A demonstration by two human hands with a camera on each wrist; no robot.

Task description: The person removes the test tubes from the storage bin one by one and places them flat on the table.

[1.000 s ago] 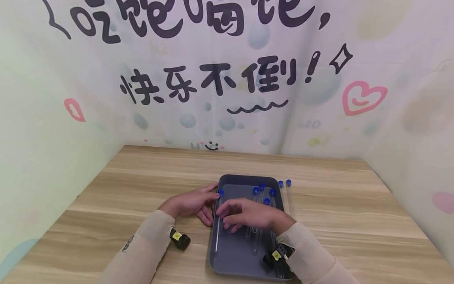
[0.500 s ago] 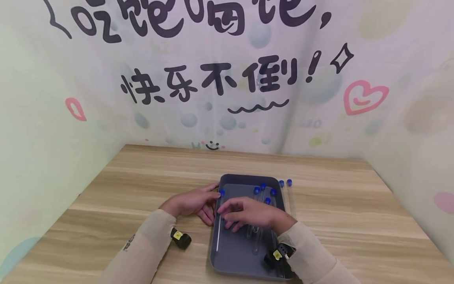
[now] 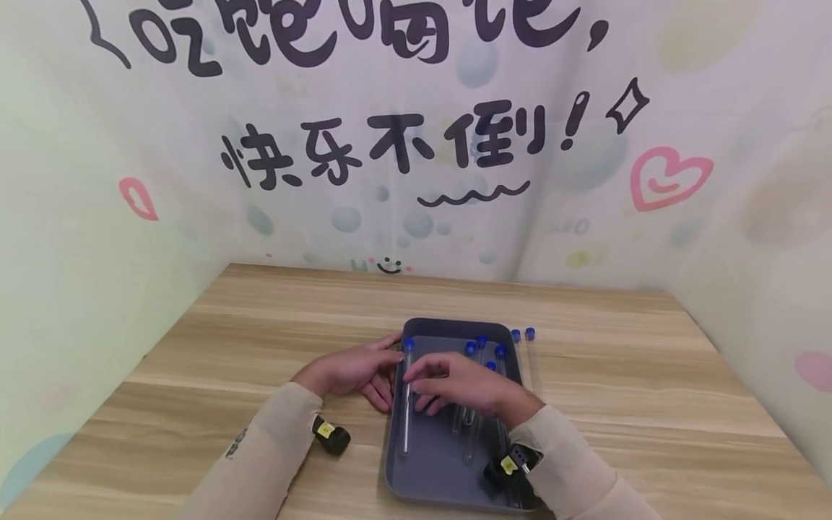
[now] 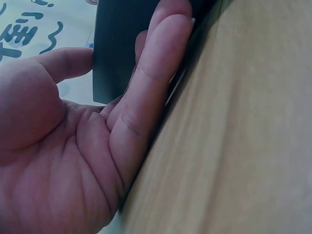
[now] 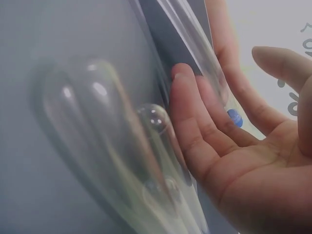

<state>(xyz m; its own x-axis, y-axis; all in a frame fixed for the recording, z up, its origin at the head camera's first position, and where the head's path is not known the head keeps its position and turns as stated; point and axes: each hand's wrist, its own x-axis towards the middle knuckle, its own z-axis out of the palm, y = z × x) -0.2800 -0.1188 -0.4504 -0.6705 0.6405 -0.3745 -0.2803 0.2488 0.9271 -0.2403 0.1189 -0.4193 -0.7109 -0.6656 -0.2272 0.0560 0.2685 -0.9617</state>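
A grey tray [image 3: 455, 482] lies on the table. My left hand [image 3: 354, 372] grips its left wall: the thumb is at the rim, the fingers along the outer side. Inside, along that wall, runs a clear test tube [image 3: 406, 426] with a blue cap [image 3: 409, 344] at its far end. My right hand [image 3: 468, 386] reaches over the tray, its fingertips at the middle of this tube. In the right wrist view the thumb [image 5: 280, 61] stands apart from the fingers [image 5: 185, 97]. Several more blue-capped test tubes [image 5: 73, 112] lie below that hand.
Two blue-capped tubes [image 3: 529, 334] lie on the wooden table [image 3: 292, 303] just right of the tray. A printed cloth wall [image 3: 325, 209] rises behind the table. Both forearms wear wrist cameras, and the right one [image 3: 503, 469] hangs over the tray's right part.
The tube by the left wall has shifted slightly away from me and to the right, so more of its body shows. My right fingertips moved slightly along with it. The left hand stayed put.
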